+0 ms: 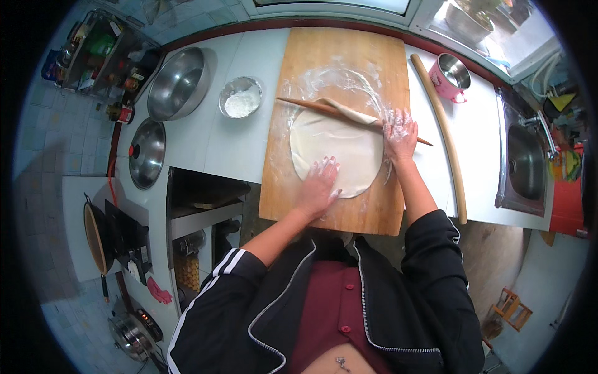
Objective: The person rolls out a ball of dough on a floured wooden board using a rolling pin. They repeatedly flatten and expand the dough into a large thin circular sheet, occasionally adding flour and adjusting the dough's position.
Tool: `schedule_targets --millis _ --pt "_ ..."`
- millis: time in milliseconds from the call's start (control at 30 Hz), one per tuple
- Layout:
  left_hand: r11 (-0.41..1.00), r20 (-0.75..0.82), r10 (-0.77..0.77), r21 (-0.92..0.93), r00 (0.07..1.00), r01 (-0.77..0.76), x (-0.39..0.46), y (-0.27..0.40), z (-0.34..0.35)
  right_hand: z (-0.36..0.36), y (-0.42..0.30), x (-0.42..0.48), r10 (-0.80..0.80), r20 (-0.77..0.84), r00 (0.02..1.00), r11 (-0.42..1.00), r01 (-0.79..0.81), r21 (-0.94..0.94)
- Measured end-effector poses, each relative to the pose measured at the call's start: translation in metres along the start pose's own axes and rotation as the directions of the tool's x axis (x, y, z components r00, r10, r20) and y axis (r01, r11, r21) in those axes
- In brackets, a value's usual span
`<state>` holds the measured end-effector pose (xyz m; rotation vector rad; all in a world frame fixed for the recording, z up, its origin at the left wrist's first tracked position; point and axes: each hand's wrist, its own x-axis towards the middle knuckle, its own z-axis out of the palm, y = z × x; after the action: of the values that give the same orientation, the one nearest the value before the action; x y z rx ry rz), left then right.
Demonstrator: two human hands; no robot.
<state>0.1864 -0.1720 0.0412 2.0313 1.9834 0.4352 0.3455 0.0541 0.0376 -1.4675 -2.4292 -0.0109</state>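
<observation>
A round, flat sheet of dough (343, 149) lies on a floured wooden board (373, 210). Its far edge is folded over a tapered wooden rolling pin (306, 105), which lies across the board, tilted down to the right. My right hand (402, 133) rests on the pin's right part, beside the dough; whether its fingers close round the pin is hidden. My left hand (321, 184) lies flat on the near left part of the dough, fingers apart. Flour coats the fingers of both hands. White flour is scattered over the board beyond the pin.
Left of the board are a bowl of flour (240, 100), a large steel bowl (180, 84) and a steel lid (148, 154). On the right lie a long wooden rod (441, 135), a pink mug (444, 82) and a steel sink (525, 152). The board overhangs the counter's near edge.
</observation>
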Motion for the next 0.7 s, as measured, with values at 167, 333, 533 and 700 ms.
schedule_targets --millis 167,333,533,700 --pt "1.000 0.039 -0.005 -0.013 0.999 0.006 0.004 0.006 -0.008 0.012 -0.021 0.019 -0.396 -0.016 0.918 0.916 0.396 0.061" --pt "0.999 0.048 -0.015 -0.046 0.999 0.017 0.003 0.001 -0.006 0.030 -0.023 0.083 -0.135 0.101 0.986 0.989 0.128 0.071" --pt "0.916 -0.229 -0.170 -0.395 0.958 0.068 0.023 -0.071 -0.021 0.044 -0.002 0.085 -0.207 0.035 0.978 0.970 0.200 0.139" --pt "0.849 -0.467 -0.526 -0.236 0.711 0.473 0.086 -0.201 -0.103 0.014 -0.007 0.074 -0.087 -0.001 0.996 0.952 0.084 0.293"
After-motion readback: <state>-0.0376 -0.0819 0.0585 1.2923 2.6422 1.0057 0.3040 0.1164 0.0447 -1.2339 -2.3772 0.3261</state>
